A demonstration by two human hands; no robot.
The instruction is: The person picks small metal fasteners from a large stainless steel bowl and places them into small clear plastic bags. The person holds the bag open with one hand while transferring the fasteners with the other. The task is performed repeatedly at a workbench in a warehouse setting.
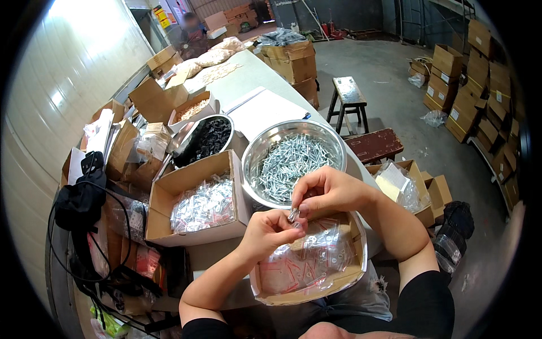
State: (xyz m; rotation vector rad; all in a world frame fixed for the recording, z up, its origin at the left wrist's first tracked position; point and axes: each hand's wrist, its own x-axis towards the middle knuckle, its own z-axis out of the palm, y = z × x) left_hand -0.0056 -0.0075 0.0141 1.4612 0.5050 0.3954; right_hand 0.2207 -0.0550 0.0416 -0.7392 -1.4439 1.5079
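Observation:
My left hand (pixel 270 231) is closed in a pinch on a small clear plastic bag (pixel 297 225). Right against it, the fingertips of my right hand (pixel 326 191) pinch a few silvery screws (pixel 292 214) at the bag's mouth; their exact number is hidden. Below both hands lies an open cardboard tray (pixel 361 265) of flat clear zip bags (pixel 307 260) with red lines. Just beyond my right hand stands a round metal bowl (pixel 248 186) heaped with silvery screws (pixel 296 161). Left of my hands, a cardboard box (pixel 243 198) holds many filled small bags (pixel 204 206).
A container of black parts (pixel 206 141) and a box of tan pieces (pixel 192 110) stand farther back, near white paper (pixel 265 116). Right of the table are a stool (pixel 350 93), a brown bench (pixel 375 145) and stacked cartons (pixel 485 96). A person (pixel 192 37) is far back. A black bag (pixel 82 198) hangs left.

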